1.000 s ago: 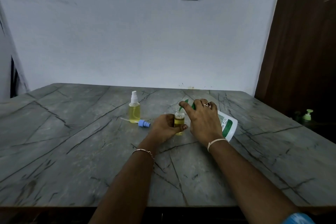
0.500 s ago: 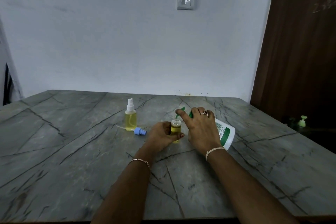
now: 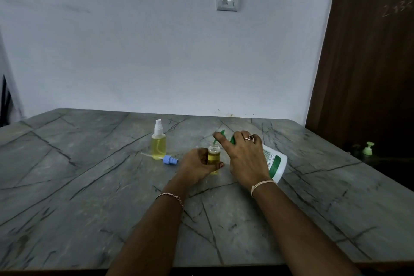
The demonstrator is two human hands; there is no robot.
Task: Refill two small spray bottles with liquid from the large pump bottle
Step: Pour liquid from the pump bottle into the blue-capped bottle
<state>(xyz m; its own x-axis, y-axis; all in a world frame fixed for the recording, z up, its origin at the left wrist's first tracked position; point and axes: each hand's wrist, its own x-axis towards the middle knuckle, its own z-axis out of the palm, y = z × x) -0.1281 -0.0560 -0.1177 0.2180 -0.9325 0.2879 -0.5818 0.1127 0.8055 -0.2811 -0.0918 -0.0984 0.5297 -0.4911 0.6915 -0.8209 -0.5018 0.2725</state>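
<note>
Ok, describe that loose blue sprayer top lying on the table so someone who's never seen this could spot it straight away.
Start at the grey marble-look table, then find the capped spray bottle of yellow liquid standing left of the hands. The blue sprayer top lies on its side at that bottle's base. It is the only blue piece there, and attached to no bottle.

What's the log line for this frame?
step: filling | left hand: holds open spray bottle | right hand: tilts pump bottle | blue sprayer: on table

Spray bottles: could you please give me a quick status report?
Left hand grips open small bottle. Right hand tilts pump bottle over it. Capped bottle full. Blue sprayer lying nearby.
</note>
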